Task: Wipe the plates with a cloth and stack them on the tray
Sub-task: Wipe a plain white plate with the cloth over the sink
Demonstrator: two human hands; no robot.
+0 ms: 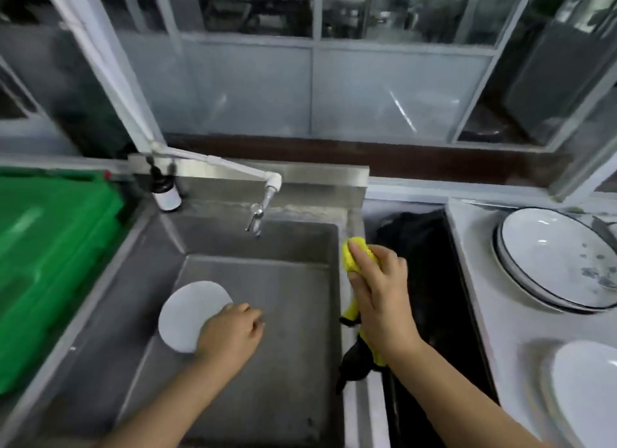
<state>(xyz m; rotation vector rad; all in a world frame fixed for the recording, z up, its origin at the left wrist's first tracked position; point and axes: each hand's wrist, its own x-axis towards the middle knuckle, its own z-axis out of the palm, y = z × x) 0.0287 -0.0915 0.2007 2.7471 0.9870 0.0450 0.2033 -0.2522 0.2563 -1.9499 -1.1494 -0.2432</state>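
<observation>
- In the steel sink basin (290, 364) nearest us, our left hand (230, 331) reaches down to the small round white plate (190, 314), which sits at the basin's left slope, tilted up towards us as far as we can tell.
- That plate lies to the left of and just beyond the left hand; the fingers are curled over its near right rim, so we judge the hand is gripping it, though the fingertips themselves are blurred.
- The left hand is plainly the nearer one to this plate; the right is well apart, over the sink's right rim.
- A little farther, our right hand (377, 290) is closed round the bunched yellow cloth with a black edge (355, 254): a wad shows above the fingers and a tail hangs below the wrist, its long axis running roughly near to far along the rim.
- We judge that the coming move turns on bringing plate and cloth together: the plate must travel right and up from the basin, or the cloth left and down.
- To the right, on the white counter (474, 247), lies a plain white oval plate (587, 387) at the near edge and, beyond it, a stack of black-rimmed white plates (551, 257), the top one flecked with spots.
- We cannot pick out which surface is the tray.
- Farthest, the white pipe tap (263, 197) hangs over the back of the basin.
</observation>
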